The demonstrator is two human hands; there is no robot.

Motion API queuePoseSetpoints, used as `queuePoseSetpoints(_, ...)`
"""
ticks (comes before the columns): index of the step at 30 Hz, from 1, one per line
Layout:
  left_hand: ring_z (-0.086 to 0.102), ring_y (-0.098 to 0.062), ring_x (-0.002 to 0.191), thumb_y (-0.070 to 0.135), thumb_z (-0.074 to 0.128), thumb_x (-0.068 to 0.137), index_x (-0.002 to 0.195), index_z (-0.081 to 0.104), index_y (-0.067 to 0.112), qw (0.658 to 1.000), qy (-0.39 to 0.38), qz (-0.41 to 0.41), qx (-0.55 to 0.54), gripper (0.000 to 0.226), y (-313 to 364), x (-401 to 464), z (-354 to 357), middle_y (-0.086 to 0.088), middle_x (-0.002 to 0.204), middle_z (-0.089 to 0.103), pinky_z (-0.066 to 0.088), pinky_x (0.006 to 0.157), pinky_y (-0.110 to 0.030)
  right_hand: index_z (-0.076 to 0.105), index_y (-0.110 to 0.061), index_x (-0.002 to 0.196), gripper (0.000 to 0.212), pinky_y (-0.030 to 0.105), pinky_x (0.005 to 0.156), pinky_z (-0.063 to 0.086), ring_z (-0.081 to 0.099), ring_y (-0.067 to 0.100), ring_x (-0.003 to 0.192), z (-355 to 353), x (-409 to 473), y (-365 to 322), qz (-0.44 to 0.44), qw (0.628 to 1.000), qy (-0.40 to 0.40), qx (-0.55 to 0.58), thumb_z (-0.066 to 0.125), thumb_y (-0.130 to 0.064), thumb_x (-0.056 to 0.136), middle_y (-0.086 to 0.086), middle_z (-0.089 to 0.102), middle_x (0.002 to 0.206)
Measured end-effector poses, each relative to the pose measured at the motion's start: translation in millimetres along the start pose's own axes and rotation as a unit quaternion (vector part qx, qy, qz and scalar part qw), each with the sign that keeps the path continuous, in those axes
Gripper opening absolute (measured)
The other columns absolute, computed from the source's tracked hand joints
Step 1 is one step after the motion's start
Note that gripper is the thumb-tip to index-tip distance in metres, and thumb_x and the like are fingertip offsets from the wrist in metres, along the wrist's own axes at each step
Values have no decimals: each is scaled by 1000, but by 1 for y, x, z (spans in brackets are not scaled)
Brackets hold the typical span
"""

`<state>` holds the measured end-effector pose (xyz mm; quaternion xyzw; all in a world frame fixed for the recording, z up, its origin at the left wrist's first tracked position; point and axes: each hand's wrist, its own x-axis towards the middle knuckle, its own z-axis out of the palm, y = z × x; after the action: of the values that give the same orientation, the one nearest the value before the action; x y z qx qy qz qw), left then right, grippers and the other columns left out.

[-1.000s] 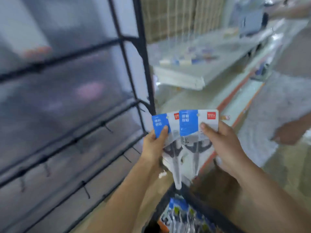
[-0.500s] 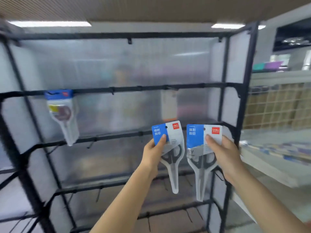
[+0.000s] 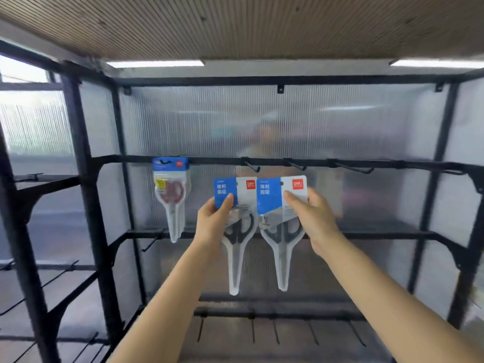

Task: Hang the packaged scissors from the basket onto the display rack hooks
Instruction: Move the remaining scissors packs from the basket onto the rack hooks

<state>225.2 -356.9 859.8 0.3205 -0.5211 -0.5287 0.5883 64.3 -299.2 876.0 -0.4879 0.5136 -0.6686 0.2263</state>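
Your left hand [image 3: 213, 224] pinches one scissors pack [image 3: 234, 203], your right hand [image 3: 313, 216] another [image 3: 281, 197]; overlapping cards could snag, missing the hooks [image 3: 251, 166].

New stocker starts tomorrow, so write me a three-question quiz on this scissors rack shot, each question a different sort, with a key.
1. True or false: the left hand and the right hand each hold one scissors pack.
2. How many packs already hang on the rack's upper bar? A) none B) one C) three
3. Fill in: the hanging pack is to the ___ of the two held packs.

Key
1. True: the left pack and the right pack are each pinched at the card by thumb and fingers.
2. B
3. left
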Motion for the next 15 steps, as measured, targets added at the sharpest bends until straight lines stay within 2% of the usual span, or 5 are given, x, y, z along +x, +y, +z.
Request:
queuePoseSetpoints(3, 68, -33, 92, 25, 57, 93, 90, 67, 19, 1000, 9, 6, 2, 11, 7, 22, -16, -12, 94, 72, 53, 87, -51, 60, -19, 100, 8, 17, 67, 50, 63, 5, 85, 21, 15, -1, -3, 1000, 7, 9, 55, -22, 94, -3, 68, 97)
queuePoseSetpoints(7, 69, -30, 92, 26, 58, 92, 89, 67, 21, 1000, 5, 12, 4, 11, 10, 44, -32, -8, 94, 73, 52, 90, -51, 60, -18, 97, 10, 2, 46, 38, 56, -4, 72, 38, 28, -3, -10, 1000, 24, 13, 53, -24, 95, -8, 64, 84)
queuePoseSetpoints(15, 68, -30, 94, 25, 57, 92, 87, 64, 21, 999, -24, 23, 3, 9, 8, 69, -38, -8, 93, 71, 52, 90, -50, 59, -19, 99, 12, 4, 47, 41, 57, -2, 74, 53, 46, -4, -11, 999, 48, 4, 49, -24, 97, -9, 64, 85)
